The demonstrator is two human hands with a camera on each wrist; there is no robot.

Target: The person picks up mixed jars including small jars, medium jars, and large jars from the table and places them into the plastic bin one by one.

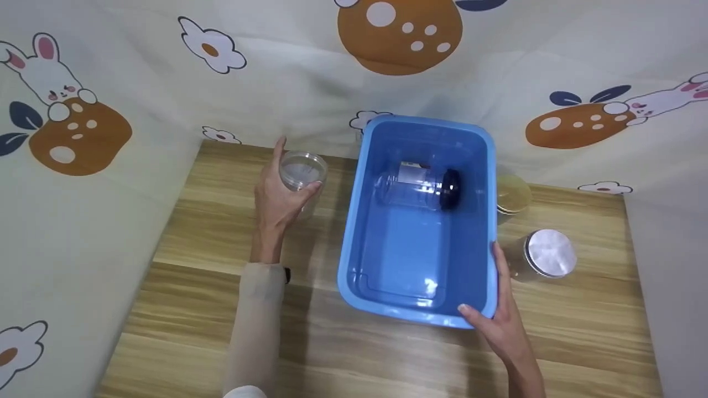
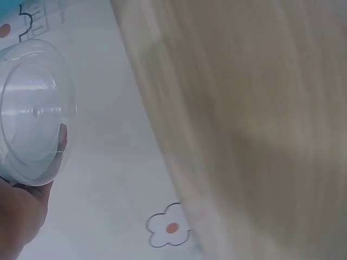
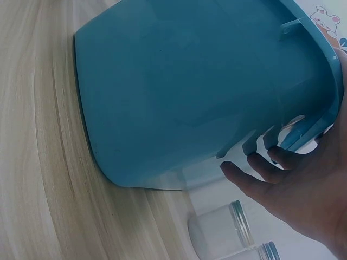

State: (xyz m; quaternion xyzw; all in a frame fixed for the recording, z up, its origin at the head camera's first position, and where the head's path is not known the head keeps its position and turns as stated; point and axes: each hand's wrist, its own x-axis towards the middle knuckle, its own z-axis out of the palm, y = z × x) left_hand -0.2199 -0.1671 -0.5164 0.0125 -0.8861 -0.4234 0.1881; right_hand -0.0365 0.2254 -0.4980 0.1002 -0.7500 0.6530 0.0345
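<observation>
My left hand (image 1: 278, 196) grips a clear plastic jar (image 1: 303, 170), thumb on one side and fingers on the other. In the left wrist view the round base of that jar faces the camera, lifted off the wooden surface. My right hand (image 1: 502, 320) holds a blue plastic tub (image 1: 423, 316) by its near right corner. The thumb lies over the rim, with the fingers along the outer wall in the right wrist view. Inside the tub, a clear jar with a black lid (image 1: 415, 188) lies on its side.
Right of the tub stand a jar with a silver lid (image 1: 550, 253) and a jar with a yellowish lid (image 1: 513, 193), the latter partly hidden by the tub. A patterned cloth (image 1: 287, 88) hangs behind and beside the wooden tabletop (image 1: 182, 309).
</observation>
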